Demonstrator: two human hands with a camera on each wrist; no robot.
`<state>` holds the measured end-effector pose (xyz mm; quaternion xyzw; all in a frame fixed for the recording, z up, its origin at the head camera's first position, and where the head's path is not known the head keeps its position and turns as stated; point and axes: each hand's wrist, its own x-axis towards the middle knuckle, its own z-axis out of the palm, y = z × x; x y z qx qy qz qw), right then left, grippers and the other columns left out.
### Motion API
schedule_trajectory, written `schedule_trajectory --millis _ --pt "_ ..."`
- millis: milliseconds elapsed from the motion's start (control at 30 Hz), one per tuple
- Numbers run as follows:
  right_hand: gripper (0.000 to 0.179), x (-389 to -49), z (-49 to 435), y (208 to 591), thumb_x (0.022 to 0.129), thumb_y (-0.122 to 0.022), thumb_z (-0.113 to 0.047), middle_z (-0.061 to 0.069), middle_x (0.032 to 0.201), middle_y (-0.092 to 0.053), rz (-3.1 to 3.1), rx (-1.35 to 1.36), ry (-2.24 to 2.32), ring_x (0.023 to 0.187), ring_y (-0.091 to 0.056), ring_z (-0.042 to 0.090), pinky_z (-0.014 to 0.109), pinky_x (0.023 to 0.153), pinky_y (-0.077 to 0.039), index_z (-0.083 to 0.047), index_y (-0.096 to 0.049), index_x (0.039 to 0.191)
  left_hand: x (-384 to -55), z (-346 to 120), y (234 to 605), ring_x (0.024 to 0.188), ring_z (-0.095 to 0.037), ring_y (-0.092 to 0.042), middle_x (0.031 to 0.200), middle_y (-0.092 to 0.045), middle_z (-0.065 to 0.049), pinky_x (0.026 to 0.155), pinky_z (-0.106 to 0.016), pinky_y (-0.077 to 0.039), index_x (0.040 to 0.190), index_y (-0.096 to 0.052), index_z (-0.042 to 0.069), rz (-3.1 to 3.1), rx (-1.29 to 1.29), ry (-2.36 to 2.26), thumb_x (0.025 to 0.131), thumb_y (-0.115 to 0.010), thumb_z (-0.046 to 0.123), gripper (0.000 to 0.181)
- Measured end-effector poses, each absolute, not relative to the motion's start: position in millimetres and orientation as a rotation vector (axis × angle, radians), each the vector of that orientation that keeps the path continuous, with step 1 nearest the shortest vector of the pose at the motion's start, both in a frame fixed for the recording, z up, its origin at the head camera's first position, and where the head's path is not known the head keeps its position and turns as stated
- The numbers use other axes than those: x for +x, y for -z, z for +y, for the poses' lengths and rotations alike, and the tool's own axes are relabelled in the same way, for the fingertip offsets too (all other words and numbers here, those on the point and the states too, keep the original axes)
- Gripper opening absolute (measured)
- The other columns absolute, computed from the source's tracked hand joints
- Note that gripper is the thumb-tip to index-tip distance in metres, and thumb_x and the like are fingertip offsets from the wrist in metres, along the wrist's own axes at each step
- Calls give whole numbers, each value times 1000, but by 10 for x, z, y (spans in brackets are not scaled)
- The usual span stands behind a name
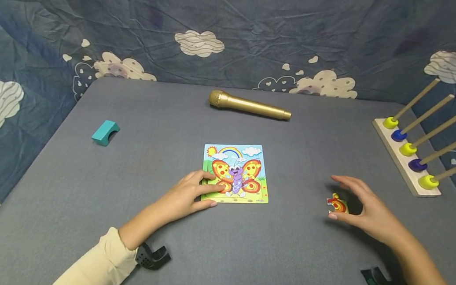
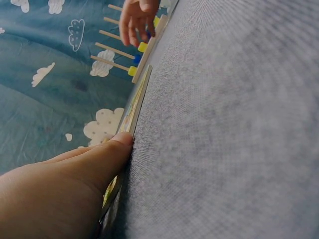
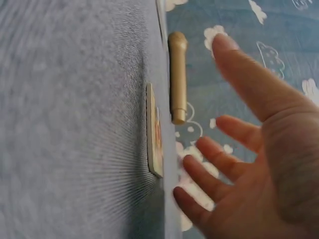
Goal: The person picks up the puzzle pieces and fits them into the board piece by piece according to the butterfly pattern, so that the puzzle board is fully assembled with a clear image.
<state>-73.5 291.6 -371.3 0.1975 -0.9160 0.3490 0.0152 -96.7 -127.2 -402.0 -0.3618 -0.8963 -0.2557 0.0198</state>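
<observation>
A square butterfly jigsaw puzzle point(image 1: 237, 173) lies flat on the grey table in the head view. On its lower left part rest the fingers of my left hand point(image 1: 188, 193), fairly straight, while the thumb point(image 2: 122, 142) touches the near edge in the left wrist view. To the right, a loose puzzle piece point(image 1: 339, 206) with a red and yellow pattern lies on the table. My right hand point(image 1: 372, 212) is spread around that piece, thumb and fingers wide apart. In the right wrist view the piece point(image 3: 154, 139) lies apart from the fingers.
A gold microphone point(image 1: 250, 106) lies behind the puzzle. At the far left is a teal arched block point(image 1: 105, 132). On the right stands a wooden peg stand point(image 1: 399, 159) with upright rods and yellow and blue beads. A cloud-patterned cloth point(image 1: 244, 24) hangs behind the table.
</observation>
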Motion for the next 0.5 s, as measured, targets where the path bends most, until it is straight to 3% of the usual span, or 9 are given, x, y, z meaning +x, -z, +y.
schedule_trajectory --millis 267,400,500 --pt "82 -755 3079 3802 66 -80 -19 15 124 -43 -3007 633 -1060 105 -38 6 4 83 -20 -5 -37 134 -969 -1272 4016 105 -21 -45 122 -48 -5 87 -39 -38 119 -61 23 -2784 -1128 792 82 -64 35 38" --pt "79 -755 3114 3791 69 -78 -22 17 123 -42 -3076 648 -992 105 -40 23 15 88 -27 -2 -37 134 -968 -1275 4014 106 -21 -45 122 -48 -5 87 -39 -37 119 -61 23 -2786 -1127 793 82 -64 34 39" --pt "71 -753 3110 3791 69 -78 -20 15 117 -46 -3056 697 -925 102 -43 21 17 84 -30 -1 -44 129 -965 -1275 4015 106 -21 -45 122 -48 -5 87 -40 -37 119 -61 23 -2784 -1124 792 82 -64 34 39"
